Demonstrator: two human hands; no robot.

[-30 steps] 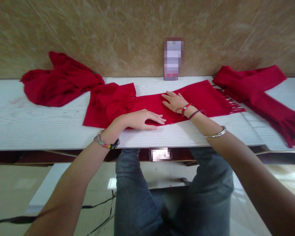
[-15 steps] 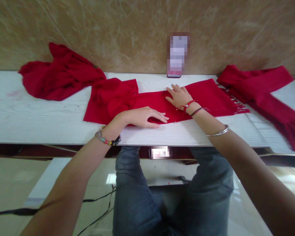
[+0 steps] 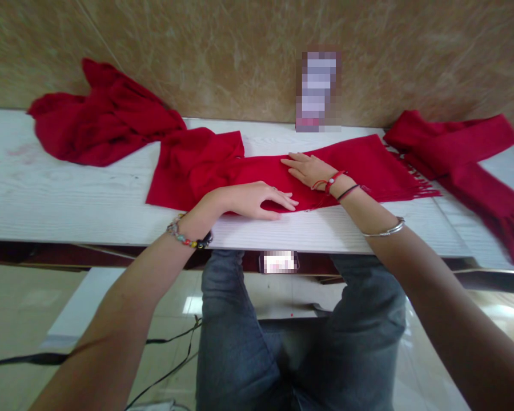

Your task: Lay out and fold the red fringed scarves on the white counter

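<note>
Two bare hands on one red scarf (image 3: 355, 165), mid-table. Left hand (image 3: 255, 200) lies loosely spread by the near edge, thumb apart; right hand (image 3: 312, 169) rests flat, fingers extended. Neither appears to pinch anything. Fabric looks light, limp, not fragile; likely creases readily and slides a little. Best hold: plain corners, fingers beneath, clear of the fringe (image 3: 422, 184), whose strands could snag. Left part bunched, meeting a rumpled red cloth (image 3: 103, 123); whether joined, cannot tell. Another fringed scarf (image 3: 471, 162) at right. White wood-grain table (image 3: 77, 205) against a brown, marble-patterned wall (image 3: 223, 63); pale, glossy tiled floor (image 3: 17, 308) below.
</note>
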